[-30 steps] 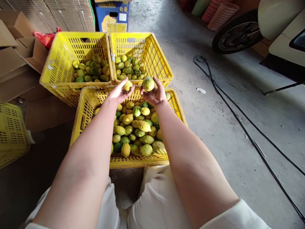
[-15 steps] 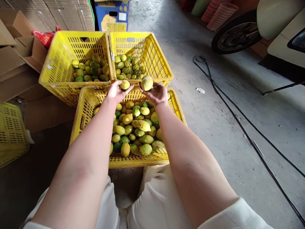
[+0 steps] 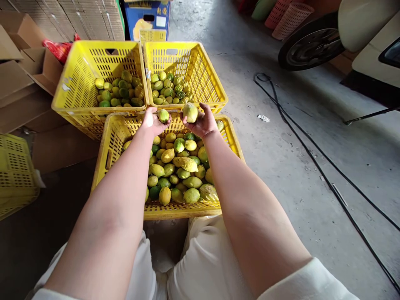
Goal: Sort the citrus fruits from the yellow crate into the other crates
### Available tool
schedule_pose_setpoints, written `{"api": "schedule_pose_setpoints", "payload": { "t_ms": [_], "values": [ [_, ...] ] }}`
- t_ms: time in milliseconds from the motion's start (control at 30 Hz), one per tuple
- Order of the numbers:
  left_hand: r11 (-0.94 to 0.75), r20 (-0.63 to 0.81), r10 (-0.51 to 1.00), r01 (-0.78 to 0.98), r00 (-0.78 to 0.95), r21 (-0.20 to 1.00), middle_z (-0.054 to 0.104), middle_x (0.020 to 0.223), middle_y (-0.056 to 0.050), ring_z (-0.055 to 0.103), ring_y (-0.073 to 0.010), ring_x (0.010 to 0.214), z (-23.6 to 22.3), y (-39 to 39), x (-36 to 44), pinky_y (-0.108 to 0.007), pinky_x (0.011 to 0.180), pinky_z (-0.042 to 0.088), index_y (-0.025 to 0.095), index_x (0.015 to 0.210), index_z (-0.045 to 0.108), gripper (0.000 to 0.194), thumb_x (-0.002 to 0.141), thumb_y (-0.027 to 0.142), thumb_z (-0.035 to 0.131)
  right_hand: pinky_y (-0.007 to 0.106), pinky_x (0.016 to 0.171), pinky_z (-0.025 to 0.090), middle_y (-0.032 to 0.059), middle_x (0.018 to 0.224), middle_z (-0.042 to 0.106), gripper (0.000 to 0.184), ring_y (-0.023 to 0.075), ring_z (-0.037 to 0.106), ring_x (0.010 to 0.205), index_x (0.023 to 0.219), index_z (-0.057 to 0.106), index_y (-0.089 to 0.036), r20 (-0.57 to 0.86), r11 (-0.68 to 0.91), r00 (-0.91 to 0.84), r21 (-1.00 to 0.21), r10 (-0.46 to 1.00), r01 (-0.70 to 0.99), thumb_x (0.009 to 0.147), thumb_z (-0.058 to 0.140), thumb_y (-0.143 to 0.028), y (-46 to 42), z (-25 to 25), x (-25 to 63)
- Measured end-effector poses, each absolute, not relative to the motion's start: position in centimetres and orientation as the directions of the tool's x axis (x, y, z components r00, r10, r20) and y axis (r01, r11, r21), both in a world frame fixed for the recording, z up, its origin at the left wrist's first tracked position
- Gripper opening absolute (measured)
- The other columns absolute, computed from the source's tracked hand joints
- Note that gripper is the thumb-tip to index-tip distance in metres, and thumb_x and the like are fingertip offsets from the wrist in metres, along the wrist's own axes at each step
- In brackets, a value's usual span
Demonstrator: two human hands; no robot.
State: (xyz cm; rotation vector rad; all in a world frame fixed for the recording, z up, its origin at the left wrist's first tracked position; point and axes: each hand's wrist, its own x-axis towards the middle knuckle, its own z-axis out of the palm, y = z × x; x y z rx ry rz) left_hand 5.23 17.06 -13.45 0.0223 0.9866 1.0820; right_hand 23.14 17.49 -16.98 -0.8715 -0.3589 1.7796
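My left hand [image 3: 153, 122] holds a small green-yellow lemon [image 3: 163, 116] in its curled fingers. Beside it, my right hand [image 3: 205, 121] cups a larger pale yellow lemon [image 3: 190, 112], the thumb raised behind the fruit. Both hands are over the far side of the near yellow crate [image 3: 184, 213], which holds many green and yellow lemons [image 3: 191, 182]. My forearms hide parts of that crate. Behind it stand the far left crate [image 3: 67, 109] and the far right crate [image 3: 218, 98], each with a smaller heap of lemons inside.
Flattened and open cardboard boxes [image 3: 15, 79] crowd the left, near another yellow crate [image 3: 15, 175]. A blue carton [image 3: 161, 12] stands behind the far crates. Black cable [image 3: 308, 152] runs over the concrete floor on the right, below a vehicle's wheel [image 3: 309, 46].
Within my left hand, the lemon has turned, now showing a greener side, and the fingers curl more. The lemon in my right hand has shifted slightly left and also turned.
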Motion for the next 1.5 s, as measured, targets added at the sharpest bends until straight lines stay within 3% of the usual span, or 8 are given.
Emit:
{"api": "schedule_pose_setpoints", "payload": {
  "t_ms": [233, 333, 533, 800, 967, 1100, 1300, 1500],
  "values": [
    [0.452, -0.570, 0.807, -0.782, 0.153, 0.429, 0.072, 0.092, -0.008, 0.075, -0.0192, 0.081, -13.48, 17.06, 5.20, -0.027, 0.074, 0.066, 0.014, 0.119, 0.065, 0.021, 0.099, 0.014, 0.060, 0.046, 0.092, 0.066, 0.0012, 0.102, 0.077, 0.020, 0.0239, 0.073, 0.110, 0.118, 0.060, -0.028, -0.278, -0.299, -0.149, -0.637, 0.949, -0.711, 0.098, 0.055, -0.030, 17.07, -16.84, 23.37],
    [0.485, -0.554, 0.814, -0.727, 0.173, 0.486, 0.067, 0.079, -0.005, 0.071, -0.0142, 0.067, -13.45, 16.95, 5.22, -0.021, 0.064, 0.062, 0.013, 0.101, 0.067, 0.004, 0.098, 0.013, 0.066, 0.039, 0.079, 0.068, 0.0029, 0.098, 0.075, 0.022, 0.0252, 0.073, 0.108, 0.112, 0.060, -0.025, -0.262, -0.332, -0.208, -0.659, 0.942, -0.675, 0.098, 0.060, -0.042, 16.92, -16.54, 23.46],
    [0.572, -0.611, 0.773, -0.605, 0.170, 0.555, 0.063, 0.066, -0.002, 0.061, -0.0102, 0.052, -13.16, 16.68, 5.67, -0.017, 0.053, 0.054, 0.014, 0.088, 0.065, 0.010, 0.097, 0.011, 0.064, 0.025, 0.056, 0.061, 0.0041, 0.089, 0.071, 0.019, 0.0220, 0.074, 0.089, 0.098, 0.060, -0.024, -0.484, -0.506, -0.212, -0.632, 0.849, -0.586, 0.090, 0.070, -0.038, 17.21, -16.60, 22.99],
    [0.493, -0.609, 0.775, -0.762, 0.166, 0.419, 0.066, 0.075, -0.006, 0.070, -0.0170, 0.068, -12.93, 16.95, 5.51, -0.026, 0.063, 0.061, 0.014, 0.105, 0.066, 0.023, 0.105, 0.022, 0.044, 0.050, 0.087, 0.065, 0.0047, 0.088, 0.074, 0.016, 0.0262, 0.074, 0.102, 0.101, 0.060, -0.023, -0.420, -0.371, -0.128, -0.569, 0.898, -0.734, 0.098, 0.047, -0.032, 17.40, -16.61, 23.09],
    [0.472, -0.585, 0.795, -0.768, 0.160, 0.432, 0.068, 0.083, -0.006, 0.072, -0.0163, 0.074, -13.18, 16.92, 5.30, -0.025, 0.070, 0.063, 0.014, 0.097, 0.067, 0.005, 0.096, 0.011, 0.064, 0.042, 0.085, 0.065, 0.0024, 0.088, 0.076, 0.015, 0.0230, 0.074, 0.101, 0.103, 0.061, -0.024, -0.342, -0.284, -0.082, -0.600, 0.936, -0.748, 0.098, 0.050, -0.034, 17.61, -16.94, 23.34],
    [0.484, -0.563, 0.810, -0.726, 0.161, 0.489, 0.068, 0.077, -0.005, 0.068, -0.0117, 0.064, -13.25, 16.74, 5.40, -0.021, 0.063, 0.059, 0.014, 0.086, 0.066, 0.013, 0.095, 0.004, 0.066, 0.036, 0.079, 0.065, 0.0011, 0.084, 0.073, 0.015, 0.0201, 0.074, 0.093, 0.105, 0.060, -0.024, -0.354, -0.301, -0.093, -0.599, 0.931, -0.742, 0.101, 0.053, -0.036, 17.67, -17.12, 23.44],
    [0.459, -0.572, 0.811, -0.741, 0.125, 0.489, 0.065, 0.070, -0.003, 0.064, -0.0105, 0.059, -13.57, 17.02, 5.52, -0.020, 0.059, 0.057, 0.014, 0.083, 0.062, 0.018, 0.100, 0.016, 0.063, 0.048, 0.083, 0.068, 0.0085, 0.094, 0.075, 0.025, 0.0270, 0.075, 0.099, 0.111, 0.058, -0.022, -0.392, -0.324, -0.105, -0.547, 0.914, -0.772, 0.097, 0.053, -0.042, 17.75, -17.41, 23.59],
    [0.420, -0.581, 0.801, -0.829, 0.146, 0.370, 0.068, 0.082, -0.005, 0.073, -0.0155, 0.077, -13.50, 17.10, 5.24, -0.026, 0.077, 0.066, 0.016, 0.104, 0.066, 0.012, 0.101, 0.013, 0.055, 0.054, 0.091, 0.066, 0.0044, 0.099, 0.076, 0.029, 0.0253, 0.076, 0.108, 0.118, 0.058, -0.027, -0.347, -0.233, -0.033, -0.555, 0.937, -0.798, 0.092, 0.046, -0.024, 17.50, -17.27, 23.59]
  ]
}}
